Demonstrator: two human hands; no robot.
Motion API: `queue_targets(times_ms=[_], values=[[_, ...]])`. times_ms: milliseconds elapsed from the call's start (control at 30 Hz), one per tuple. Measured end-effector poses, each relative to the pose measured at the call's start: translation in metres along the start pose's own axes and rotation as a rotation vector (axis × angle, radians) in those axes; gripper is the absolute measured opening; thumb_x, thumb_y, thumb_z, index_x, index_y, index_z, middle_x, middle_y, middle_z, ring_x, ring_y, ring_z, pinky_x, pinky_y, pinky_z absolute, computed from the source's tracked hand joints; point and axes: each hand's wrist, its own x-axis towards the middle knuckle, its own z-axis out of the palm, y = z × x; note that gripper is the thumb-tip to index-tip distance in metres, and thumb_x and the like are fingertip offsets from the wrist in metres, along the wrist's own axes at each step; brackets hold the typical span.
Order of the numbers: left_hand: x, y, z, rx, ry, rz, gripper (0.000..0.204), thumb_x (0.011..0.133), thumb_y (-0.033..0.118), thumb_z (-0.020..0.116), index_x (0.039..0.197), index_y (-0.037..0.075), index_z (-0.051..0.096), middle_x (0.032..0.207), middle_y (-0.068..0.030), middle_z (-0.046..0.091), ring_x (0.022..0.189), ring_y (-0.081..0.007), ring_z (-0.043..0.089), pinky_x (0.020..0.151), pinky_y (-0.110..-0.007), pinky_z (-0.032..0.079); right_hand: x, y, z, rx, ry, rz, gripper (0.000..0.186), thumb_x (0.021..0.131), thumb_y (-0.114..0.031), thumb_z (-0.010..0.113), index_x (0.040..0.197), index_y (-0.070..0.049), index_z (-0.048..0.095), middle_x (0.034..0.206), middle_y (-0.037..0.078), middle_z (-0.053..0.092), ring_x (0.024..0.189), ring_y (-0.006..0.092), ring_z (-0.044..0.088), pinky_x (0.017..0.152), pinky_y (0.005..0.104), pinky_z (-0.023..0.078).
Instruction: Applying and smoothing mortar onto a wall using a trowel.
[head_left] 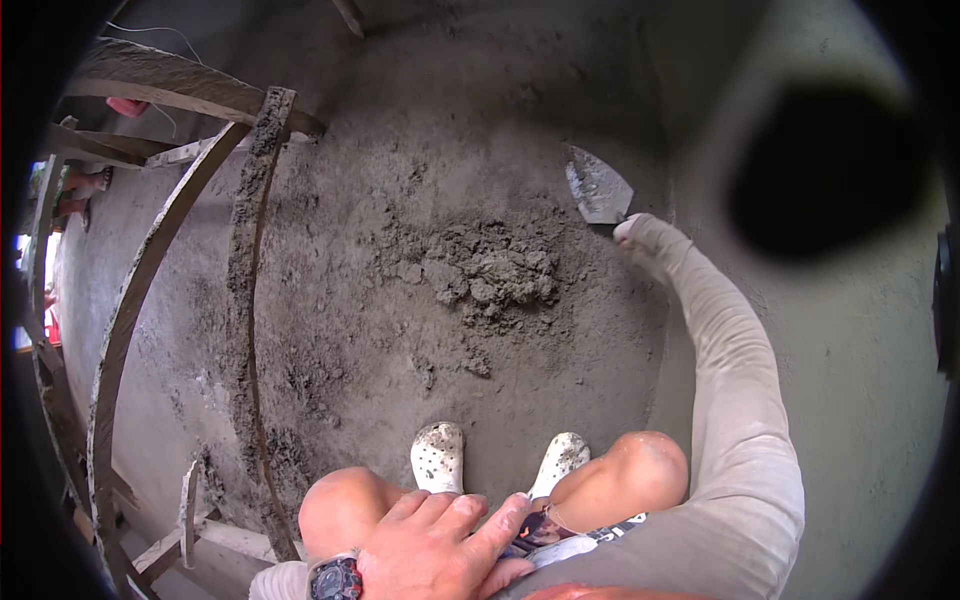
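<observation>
A pointed trowel with a mortar-smeared metal blade is in my right hand, stretched out ahead near the foot of the right wall. Only a little of that hand shows past its long beige sleeve; the fingers seem wrapped round the handle. To the left of the blade, a heap of wet mortar lies on the grey floor, crumbs scattered about it. My left hand, with a dark watch at its wrist, rests palm down at my lap by the left knee, fingers stretched out and holding nothing.
Mortar-caked wooden boards and a wooden frame stand along the left. A plastered wall rises close on the right. My white clogs are on the floor before the heap. Another person's feet show at far left.
</observation>
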Motion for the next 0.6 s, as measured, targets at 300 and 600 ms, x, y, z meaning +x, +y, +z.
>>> queue_targets(times_ms=[300, 600], values=[[0.029, 0.011, 0.012, 0.067, -0.023, 0.213, 0.045, 0.072, 0.035, 0.06, 0.107, 0.008, 0.051, 0.078, -0.0082, 0.055, 0.071, -0.0239, 0.056, 0.064, -0.034, 0.044, -0.084, -0.06, 0.065, -0.763, -0.046, -0.099, 0.029, 0.064, -0.021, 0.057, 0.088, -0.006, 0.06, 0.083, 0.015, 0.061, 0.078, 0.0279, 0.058, 0.069, 0.0358, 0.047], [0.004, 0.01, 0.028, 0.009, -0.079, 0.068, 0.047, 0.072, 0.032, 0.06, 0.109, 0.006, 0.05, 0.086, -0.0088, 0.053, 0.076, -0.0243, 0.053, 0.068, -0.034, 0.041, -0.076, 0.154, 0.017, 0.079, 0.187, 0.268, 0.004, 0.07, -0.008, 0.052, 0.069, -0.008, 0.049, 0.055, -0.001, 0.04, 0.048, 0.0107, 0.038, 0.043, 0.0282, 0.034]])
